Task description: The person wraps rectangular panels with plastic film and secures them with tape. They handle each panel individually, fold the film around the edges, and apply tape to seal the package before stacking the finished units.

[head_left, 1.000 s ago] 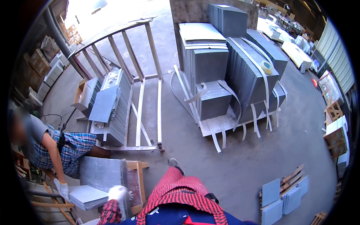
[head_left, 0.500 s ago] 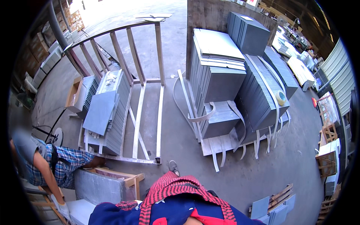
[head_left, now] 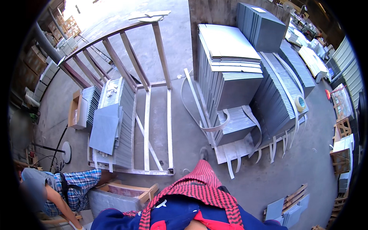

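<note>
Neither of my hands shows; both blue sleeves run down out of the lower edge of the picture. A red and black striped apron (head_left: 191, 184) hangs over my front, and one grey shoe (head_left: 204, 154) sticks out beyond it. Ahead of me to the left, a long row of grey tiles (head_left: 125, 142) stands on edge on a metal rack (head_left: 169, 126). Loose grey tiles (head_left: 104, 128) lie flat on that row, with white gloves (head_left: 112, 89) behind them. Ahead to the right are tall blocks of grey tiles (head_left: 238, 91) on a pallet, with pale straps hanging loose.
A co-worker in plaid shorts (head_left: 82, 184) bends at the lower left beside a grey slab (head_left: 113, 201) on a wooden frame. A tape roll (head_left: 299, 102) sits on the right-hand tiles. More tiles (head_left: 293, 212) lean on wooden slats at the lower right. An open box (head_left: 79, 109) stands left.
My view has shifted, so the right-hand stacks sit further right in the picture. My visible shoe is further forward, nearer the strapped pallet. The co-worker appears lower and is still bending.
</note>
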`<action>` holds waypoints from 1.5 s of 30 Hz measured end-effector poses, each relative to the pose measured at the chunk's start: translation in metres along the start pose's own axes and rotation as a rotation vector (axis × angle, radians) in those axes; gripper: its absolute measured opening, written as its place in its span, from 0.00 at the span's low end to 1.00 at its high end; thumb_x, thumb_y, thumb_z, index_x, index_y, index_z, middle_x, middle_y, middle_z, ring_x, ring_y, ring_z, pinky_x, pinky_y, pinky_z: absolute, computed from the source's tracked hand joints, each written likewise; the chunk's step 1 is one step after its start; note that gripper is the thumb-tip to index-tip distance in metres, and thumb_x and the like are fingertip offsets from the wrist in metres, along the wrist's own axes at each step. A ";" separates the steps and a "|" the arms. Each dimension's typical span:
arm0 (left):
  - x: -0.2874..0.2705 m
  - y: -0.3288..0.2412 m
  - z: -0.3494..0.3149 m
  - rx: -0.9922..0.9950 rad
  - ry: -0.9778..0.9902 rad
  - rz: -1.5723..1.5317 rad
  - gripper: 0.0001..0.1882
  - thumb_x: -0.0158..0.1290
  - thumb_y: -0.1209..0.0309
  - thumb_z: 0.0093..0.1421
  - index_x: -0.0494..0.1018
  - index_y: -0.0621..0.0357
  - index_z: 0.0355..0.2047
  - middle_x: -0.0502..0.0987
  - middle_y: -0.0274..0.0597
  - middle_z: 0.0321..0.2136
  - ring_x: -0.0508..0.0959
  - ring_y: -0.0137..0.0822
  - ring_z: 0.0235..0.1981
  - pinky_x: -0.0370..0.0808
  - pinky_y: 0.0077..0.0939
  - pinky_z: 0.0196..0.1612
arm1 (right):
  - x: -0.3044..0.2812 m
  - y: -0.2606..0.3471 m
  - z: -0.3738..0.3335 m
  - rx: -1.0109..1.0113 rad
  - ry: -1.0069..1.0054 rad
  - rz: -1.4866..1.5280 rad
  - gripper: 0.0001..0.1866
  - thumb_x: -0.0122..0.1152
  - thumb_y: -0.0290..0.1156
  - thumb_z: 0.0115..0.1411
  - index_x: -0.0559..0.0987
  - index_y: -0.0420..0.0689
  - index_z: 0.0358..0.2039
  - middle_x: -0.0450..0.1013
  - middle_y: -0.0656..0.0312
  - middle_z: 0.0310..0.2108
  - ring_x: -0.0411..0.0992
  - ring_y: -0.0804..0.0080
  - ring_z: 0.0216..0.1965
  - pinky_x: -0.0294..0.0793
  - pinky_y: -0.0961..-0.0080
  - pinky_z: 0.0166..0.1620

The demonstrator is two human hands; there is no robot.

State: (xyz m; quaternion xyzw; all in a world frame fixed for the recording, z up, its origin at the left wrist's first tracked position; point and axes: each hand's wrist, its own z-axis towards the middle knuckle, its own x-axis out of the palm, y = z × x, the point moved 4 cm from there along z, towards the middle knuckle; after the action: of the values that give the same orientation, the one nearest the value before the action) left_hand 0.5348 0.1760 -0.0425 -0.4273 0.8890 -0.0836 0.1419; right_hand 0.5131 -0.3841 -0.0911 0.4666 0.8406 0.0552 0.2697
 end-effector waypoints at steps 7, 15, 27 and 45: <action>-0.010 -0.050 0.021 -0.027 -0.031 -0.093 0.27 0.54 0.52 0.58 0.74 0.54 0.54 0.79 0.47 0.49 0.78 0.45 0.50 0.73 0.35 0.54 | -0.043 0.013 0.040 0.052 0.169 -0.167 0.26 0.51 0.54 0.64 0.80 0.49 0.51 0.76 0.56 0.51 0.74 0.60 0.51 0.71 0.67 0.55; -0.033 -0.140 0.035 -0.066 -0.078 -0.147 0.29 0.54 0.51 0.58 0.73 0.54 0.55 0.78 0.47 0.49 0.78 0.45 0.50 0.73 0.35 0.54 | -0.096 0.106 0.092 -0.290 0.729 -0.505 0.27 0.52 0.56 0.64 0.80 0.49 0.52 0.76 0.57 0.52 0.73 0.62 0.52 0.71 0.68 0.55; -0.036 -0.211 0.030 -0.113 -0.142 -0.251 0.30 0.55 0.51 0.58 0.71 0.54 0.57 0.78 0.47 0.50 0.78 0.45 0.50 0.73 0.34 0.54 | -0.344 0.508 0.110 -0.804 0.112 -0.205 0.25 0.59 0.46 0.64 0.77 0.43 0.54 0.79 0.58 0.40 0.78 0.72 0.36 0.78 0.75 0.38; -0.049 -0.236 0.032 -0.174 -0.102 -0.290 0.33 0.57 0.50 0.58 0.69 0.53 0.60 0.77 0.48 0.51 0.78 0.45 0.50 0.73 0.33 0.54 | -0.543 0.584 0.225 -0.245 -0.915 -0.433 0.47 0.60 0.68 0.49 0.68 0.50 0.63 0.69 0.45 0.57 0.68 0.45 0.58 0.68 0.52 0.58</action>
State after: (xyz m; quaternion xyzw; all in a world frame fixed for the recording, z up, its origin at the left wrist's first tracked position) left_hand 0.7475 0.0671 -0.0001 -0.5654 0.8135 -0.0042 0.1359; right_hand 1.2951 -0.5356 0.1379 0.2235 0.7014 -0.1134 0.6673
